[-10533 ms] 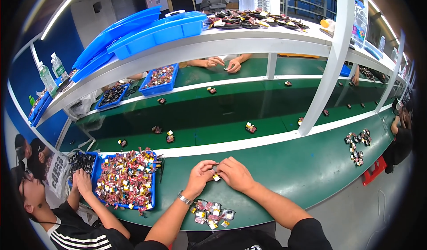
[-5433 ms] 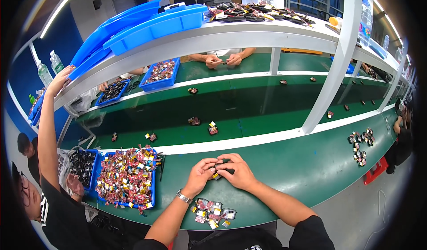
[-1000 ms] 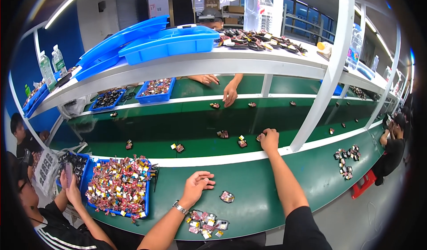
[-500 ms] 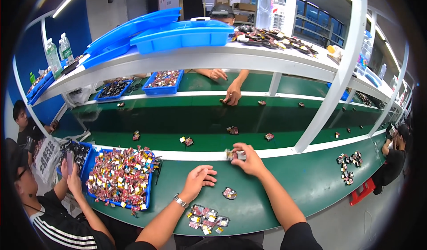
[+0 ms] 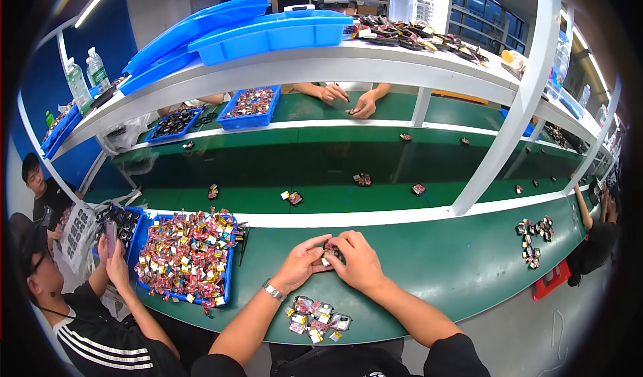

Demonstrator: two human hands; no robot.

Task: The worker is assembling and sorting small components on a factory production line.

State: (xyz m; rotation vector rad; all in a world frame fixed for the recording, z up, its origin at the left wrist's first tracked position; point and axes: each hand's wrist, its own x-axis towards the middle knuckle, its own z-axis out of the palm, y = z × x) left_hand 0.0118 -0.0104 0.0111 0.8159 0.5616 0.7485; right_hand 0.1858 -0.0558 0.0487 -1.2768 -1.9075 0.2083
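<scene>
My left hand (image 5: 303, 263) and my right hand (image 5: 357, 262) meet over the green bench. Between their fingertips is a small electronic module (image 5: 327, 259) with a white part and reddish bits, mostly hidden by the fingers. A watch with a metal band (image 5: 273, 289) sits on my left wrist. Close in front of me, below my hands, lies a cluster of small modules (image 5: 313, 315) with black casings and white and yellow pieces. To the left of my left hand stands a blue tray (image 5: 230, 280) heaped with red, white and yellow small parts (image 5: 184, 256).
Beyond a white rail (image 5: 395, 217), a green conveyor belt (image 5: 321, 201) carries scattered modules. A white post (image 5: 499, 115) rises at right, supporting a shelf with blue trays (image 5: 268, 38). More modules (image 5: 529, 239) lie farther right. A person at left holds a phone (image 5: 110, 236); another's hands (image 5: 348, 101) work opposite.
My right hand has come back from near the rail to meet my left hand. The lone module that lay between them no longer shows on the bench. Belt modules have shifted slightly right.
</scene>
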